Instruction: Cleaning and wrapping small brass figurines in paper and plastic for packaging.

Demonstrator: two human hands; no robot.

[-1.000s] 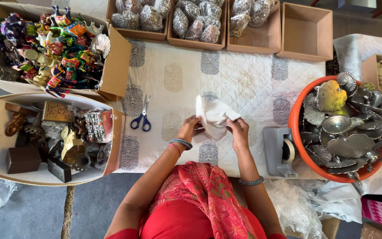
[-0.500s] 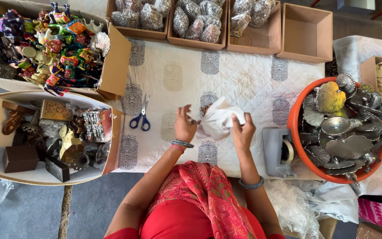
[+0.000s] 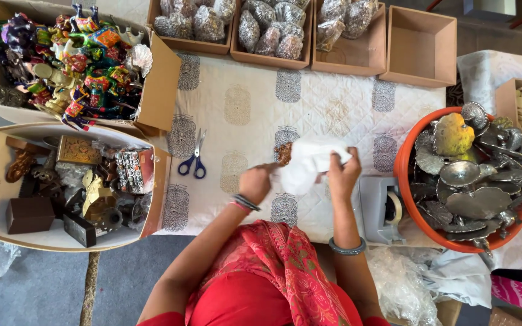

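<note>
My left hand (image 3: pixel 255 182) pinches the end of a small brown carved object (image 3: pixel 283 154) that pokes out of a sheet of white wrapping paper (image 3: pixel 307 164) on the white quilted table cover (image 3: pixel 255 102). My right hand (image 3: pixel 344 175) presses down on and grips the paper's right side. Most of the brown object is hidden under the paper. Bangles ring both wrists.
Blue-handled scissors (image 3: pixel 193 158) lie left of my hands. A grey tape dispenser (image 3: pixel 382 208) stands at the right beside an orange tub (image 3: pixel 407 199) of silver metal dishes. Cardboard boxes of painted figurines (image 3: pixel 67 57), dark trinkets (image 3: pixel 61 187) and wrapped bundles (image 3: pixel 270 30) line the left and far edges; one far box (image 3: pixel 419 42) holds nothing.
The paper bundle has come down from above the table onto the cover and shifted right. My left hand has taken hold of the brown object's exposed end; my right hand slid right over the paper.
</note>
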